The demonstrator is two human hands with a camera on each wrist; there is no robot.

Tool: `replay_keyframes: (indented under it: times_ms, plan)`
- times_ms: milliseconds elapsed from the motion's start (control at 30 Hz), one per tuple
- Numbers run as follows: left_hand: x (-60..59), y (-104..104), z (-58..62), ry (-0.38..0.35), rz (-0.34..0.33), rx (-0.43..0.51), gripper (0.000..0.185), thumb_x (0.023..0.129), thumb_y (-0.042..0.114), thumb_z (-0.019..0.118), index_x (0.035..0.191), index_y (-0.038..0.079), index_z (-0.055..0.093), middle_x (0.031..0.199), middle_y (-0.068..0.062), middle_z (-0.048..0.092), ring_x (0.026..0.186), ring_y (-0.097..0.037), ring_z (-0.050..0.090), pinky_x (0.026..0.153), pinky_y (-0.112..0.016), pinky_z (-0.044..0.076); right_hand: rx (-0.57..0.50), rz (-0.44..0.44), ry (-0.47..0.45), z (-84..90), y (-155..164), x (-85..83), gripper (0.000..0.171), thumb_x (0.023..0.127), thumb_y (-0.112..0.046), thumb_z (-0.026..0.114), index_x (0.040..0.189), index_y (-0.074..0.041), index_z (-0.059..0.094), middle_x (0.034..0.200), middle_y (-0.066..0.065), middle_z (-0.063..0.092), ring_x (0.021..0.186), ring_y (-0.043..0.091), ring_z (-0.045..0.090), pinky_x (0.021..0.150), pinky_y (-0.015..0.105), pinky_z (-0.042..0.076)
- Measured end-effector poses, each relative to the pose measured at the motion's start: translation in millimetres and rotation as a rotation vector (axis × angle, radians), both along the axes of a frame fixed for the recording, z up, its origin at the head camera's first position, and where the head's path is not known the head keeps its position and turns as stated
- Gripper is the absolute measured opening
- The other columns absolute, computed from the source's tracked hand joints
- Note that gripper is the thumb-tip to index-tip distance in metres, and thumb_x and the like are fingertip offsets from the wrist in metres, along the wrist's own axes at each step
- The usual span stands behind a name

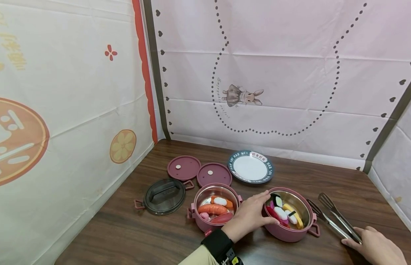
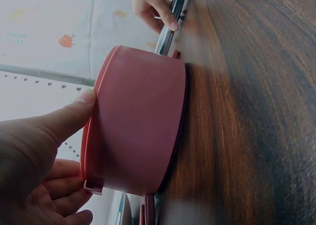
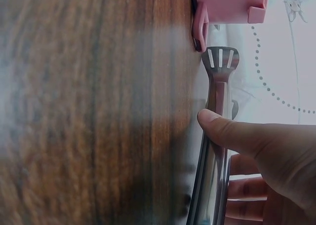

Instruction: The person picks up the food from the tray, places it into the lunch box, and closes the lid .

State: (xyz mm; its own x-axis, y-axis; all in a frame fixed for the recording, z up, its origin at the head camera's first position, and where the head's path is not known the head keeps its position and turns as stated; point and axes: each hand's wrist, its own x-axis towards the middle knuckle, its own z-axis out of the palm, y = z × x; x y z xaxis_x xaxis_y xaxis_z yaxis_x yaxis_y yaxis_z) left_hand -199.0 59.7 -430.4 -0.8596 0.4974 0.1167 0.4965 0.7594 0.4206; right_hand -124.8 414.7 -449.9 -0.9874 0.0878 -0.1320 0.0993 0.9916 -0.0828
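Note:
My left hand (image 1: 250, 215) holds the left side of the right-hand pink pot (image 1: 288, 235). Its thumb touches the rim, and the other fingers curl by the pot's edge in the left wrist view. Inside this pot lie several toy sushi pieces (image 1: 281, 213), among them yellow, white and red ones. At the right, my right hand (image 1: 379, 246) grips the handle end of metal tongs (image 1: 338, 221). The slotted tips of the tongs are spread, lying beside the pot's handle (image 1: 314, 230). In the right wrist view the thumb (image 3: 224, 129) presses along the tongs' side.
A second pink pot (image 1: 205, 224) holds toy food, including a sausage-like piece (image 1: 213, 209). Two maroon discs (image 1: 183, 169) lie behind it, next to a blue-rimmed plate (image 1: 250, 167). A dark see-through lid (image 1: 164, 197) lies at the left. Printed cloth walls (image 1: 275, 73) stand around the wooden table.

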Motion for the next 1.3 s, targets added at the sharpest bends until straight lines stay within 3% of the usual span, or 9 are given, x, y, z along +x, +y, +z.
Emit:
replay_keyframes:
  times_ms: [333,567,733,833,1067,1300]
  plan:
    - [-1.0,1.0,-1.4,0.009,0.0,-0.004,0.081,0.08,0.061,0.074,0.148,0.025,0.049,0.156,0.015,0.042,0.141,-0.011,0.046,0.11,-0.036,0.046,-0.001,-0.035,-0.055,1.5,1.2,-3.4,0.096,0.077,-0.07,0.069,0.117,0.017,0.058,0.089,0.022,0.062,0.086,0.042,0.063,0.074,0.056,0.051]
    - [-1.7,1.1,-1.0,0.009,-0.002,-0.012,0.08,0.08,0.061,0.074,0.147,0.026,0.05,0.156,0.015,0.042,0.14,-0.011,0.047,0.111,-0.035,0.046,0.045,-0.105,-0.107,5.8,2.3,-5.4,0.116,0.073,-0.084,0.058,0.122,0.022,0.053,0.111,0.045,0.054,0.101,0.058,0.058,0.08,0.061,0.051]
    - [-1.3,0.7,-0.9,0.009,-0.002,-0.006,0.08,0.08,0.06,0.074,0.147,0.025,0.05,0.156,0.015,0.042,0.14,-0.011,0.047,0.111,-0.035,0.046,0.014,-0.124,-0.091,11.5,-1.9,-5.9,0.118,0.077,-0.086,0.052,0.129,0.02,0.048,0.116,0.046,0.05,0.103,0.06,0.056,0.077,0.062,0.05]
    - [-1.1,0.4,-1.2,0.009,-0.004,-0.002,0.08,0.08,0.06,0.074,0.147,0.025,0.05,0.156,0.014,0.042,0.14,-0.011,0.047,0.111,-0.035,0.046,0.007,-0.105,-0.046,16.9,-5.1,-6.3,0.116,0.08,-0.085,0.049,0.13,0.02,0.048,0.119,0.047,0.048,0.104,0.061,0.055,0.076,0.062,0.049]
    - [-1.8,0.3,-1.5,-0.002,-0.003,-0.001,0.08,0.08,0.061,0.074,0.148,0.025,0.049,0.156,0.015,0.042,0.14,-0.011,0.047,0.111,-0.037,0.046,0.009,-0.051,0.176,36.4,-20.9,-4.0,0.104,0.084,-0.077,0.054,0.129,0.017,0.052,0.124,0.046,0.049,0.105,0.063,0.053,0.073,0.065,0.048]
    - [-2.0,0.1,-1.1,-0.011,-0.001,0.004,0.081,0.08,0.061,0.074,0.148,0.026,0.049,0.156,0.016,0.041,0.141,-0.011,0.047,0.11,-0.038,0.046,-0.021,0.015,0.235,57.3,-39.8,-8.0,0.099,0.086,-0.074,0.057,0.136,0.012,0.048,0.132,0.044,0.047,0.112,0.065,0.049,0.076,0.069,0.045]
